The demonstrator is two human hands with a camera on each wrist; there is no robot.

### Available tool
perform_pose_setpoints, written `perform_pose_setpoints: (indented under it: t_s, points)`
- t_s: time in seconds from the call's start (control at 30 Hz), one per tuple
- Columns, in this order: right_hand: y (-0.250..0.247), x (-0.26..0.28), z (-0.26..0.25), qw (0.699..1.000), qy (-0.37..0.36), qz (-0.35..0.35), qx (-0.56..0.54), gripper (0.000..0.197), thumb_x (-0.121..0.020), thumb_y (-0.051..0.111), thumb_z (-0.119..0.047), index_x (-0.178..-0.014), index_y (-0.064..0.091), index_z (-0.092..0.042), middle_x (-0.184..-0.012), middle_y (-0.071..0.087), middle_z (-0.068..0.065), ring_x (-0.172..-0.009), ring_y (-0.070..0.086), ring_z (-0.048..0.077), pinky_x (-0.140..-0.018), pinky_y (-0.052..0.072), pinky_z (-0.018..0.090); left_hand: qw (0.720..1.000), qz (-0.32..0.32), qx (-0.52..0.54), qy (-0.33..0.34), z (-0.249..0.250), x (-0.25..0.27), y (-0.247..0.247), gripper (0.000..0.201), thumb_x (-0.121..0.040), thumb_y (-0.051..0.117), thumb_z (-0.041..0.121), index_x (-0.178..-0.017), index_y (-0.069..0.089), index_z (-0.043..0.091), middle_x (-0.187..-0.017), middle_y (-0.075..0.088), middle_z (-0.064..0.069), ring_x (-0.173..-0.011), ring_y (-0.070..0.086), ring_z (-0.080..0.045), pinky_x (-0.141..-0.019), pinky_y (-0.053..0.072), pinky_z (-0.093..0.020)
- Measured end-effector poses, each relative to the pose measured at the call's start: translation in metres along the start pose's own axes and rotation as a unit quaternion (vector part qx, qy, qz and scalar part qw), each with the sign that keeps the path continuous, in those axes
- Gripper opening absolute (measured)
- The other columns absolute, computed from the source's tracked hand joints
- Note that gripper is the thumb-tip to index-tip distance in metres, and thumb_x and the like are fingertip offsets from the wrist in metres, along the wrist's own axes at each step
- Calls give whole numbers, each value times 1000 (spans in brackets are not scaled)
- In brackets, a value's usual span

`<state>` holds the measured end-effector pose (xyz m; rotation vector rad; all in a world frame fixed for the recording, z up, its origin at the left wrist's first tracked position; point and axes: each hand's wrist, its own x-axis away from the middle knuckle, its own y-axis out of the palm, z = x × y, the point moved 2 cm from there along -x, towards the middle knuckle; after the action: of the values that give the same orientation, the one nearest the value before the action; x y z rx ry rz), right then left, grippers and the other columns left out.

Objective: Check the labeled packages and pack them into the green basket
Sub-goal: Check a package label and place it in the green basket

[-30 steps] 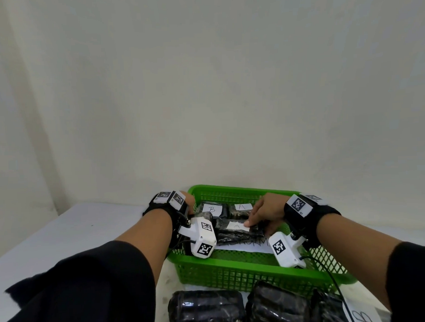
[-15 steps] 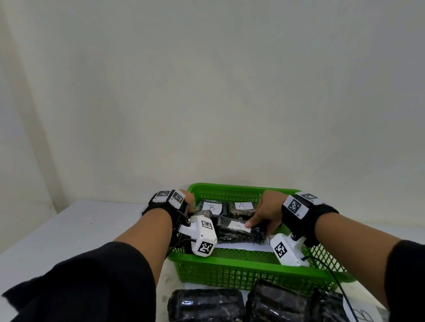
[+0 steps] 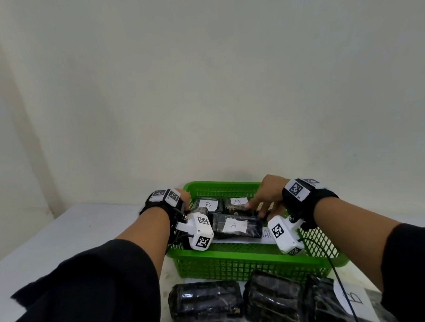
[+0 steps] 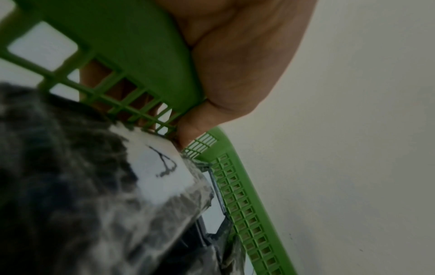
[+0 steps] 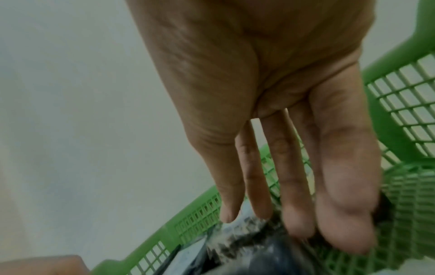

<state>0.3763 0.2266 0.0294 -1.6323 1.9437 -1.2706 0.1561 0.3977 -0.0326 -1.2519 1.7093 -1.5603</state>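
1. Left hand [image 3: 184, 198] at nine o'clock, curled over green basket [image 3: 234, 252] rim.
2. Package A [image 3: 235, 226] at centre, now released inside.
3. Right hand [image 3: 268, 195] at two o'clock, lifted off, fingers straight; another package next.

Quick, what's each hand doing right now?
Left hand: grips the green basket rim.
Right hand: open, fingers straight, holding nothing.

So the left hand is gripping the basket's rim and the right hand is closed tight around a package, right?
Not quite. The left hand does grip the green basket by its rim, but the right hand is open, its fingers straight, reaching down onto the packages. The right wrist view shows it.
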Motion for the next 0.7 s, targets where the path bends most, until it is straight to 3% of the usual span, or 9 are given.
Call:
perform_pose_setpoints:
  t_s: [0.1, 0.2, 0.23, 0.33, 0.43, 0.47, 0.57, 0.67, 0.7]
  points:
    - [-13, 16, -3, 998, -39, 45, 16, 31, -91, 79, -33, -93, 78, -2, -82, 80, 16, -52, 71, 24, -66, 65, 38, 1000, 3, 2, -6, 1, 1, 0, 25, -87, 68, 32, -96, 65, 9, -72, 58, -4, -85, 60, -26, -77, 48, -29]
    - [-24, 27, -4, 990, -71, 101, 63, 35, -94, 74, -40, -99, 77, -6, -75, 80, 6, -63, 77, 27, -71, 66, 40, 1000, 3, -4, -17, 2, 4, -2, 44, -86, 69, 35, -114, 66, 1, -109, 70, -14, -105, 66, -28, -90, 52, -35]
    - [-25, 31, -3, 992, -70, 86, 61, 37, -92, 76, -43, -101, 76, -7, -76, 80, 5, -63, 77, 25, -70, 66, 39, 1000, 6, -5, -20, 4, 5, -3, 47, -87, 69, 36, -118, 65, 1, -118, 68, -16, -110, 65, -29, -93, 52, -36]
    - [-12, 42, 3, 993, -43, -61, 89, 44, -83, 84, -47, -111, 77, -14, -91, 81, 4, -65, 74, 17, -77, 63, 35, 1000, 11, 0, -27, 8, 10, -4, 49, -88, 66, 36, -122, 63, 1, -124, 65, -16, -114, 63, -29, -96, 51, -37]
    - [6, 41, 4, 984, -42, -143, 98, 41, -79, 90, -33, -116, 78, -20, -112, 77, 7, -72, 75, 13, -83, 64, 37, 1000, 14, 11, -23, 7, 10, -7, 49, -88, 67, 36, -120, 64, 0, -120, 67, -17, -111, 64, -30, -95, 52, -38]
    - [9, 37, 3, 982, -41, -156, 98, 44, -80, 90, -26, -120, 76, -19, -114, 75, 7, -71, 75, 13, -79, 65, 35, 1000, 11, 12, -22, 6, 9, -6, 49, -87, 67, 37, -119, 64, 0, -119, 67, -17, -110, 65, -30, -94, 53, -38]
    - [13, 30, -2, 977, -29, -161, 136, 41, -83, 86, -12, -123, 73, -12, -92, 77, 4, -57, 72, 11, -64, 64, 28, 1000, 9, 4, -18, 3, 2, -1, 50, -85, 68, 39, -116, 66, 1, -118, 68, -17, -107, 66, -31, -94, 53, -40]
    - [12, 16, -5, 977, -39, -143, 150, 16, -86, 81, -7, -100, 75, -12, -115, 76, 17, -94, 76, 32, -93, 61, 46, 1000, 21, 1, -6, 1, -7, 4, 47, -84, 68, 39, -113, 66, 2, -113, 69, -17, -103, 67, -32, -92, 54, -40]
    - [10, 13, -6, 979, -41, -128, 150, 9, -88, 78, -7, -94, 74, -14, -115, 76, 17, -101, 74, 35, -96, 60, 49, 1000, 24, -4, -4, 1, -9, 6, 47, -84, 68, 39, -112, 66, 2, -112, 69, -17, -102, 67, -32, -91, 55, -40]
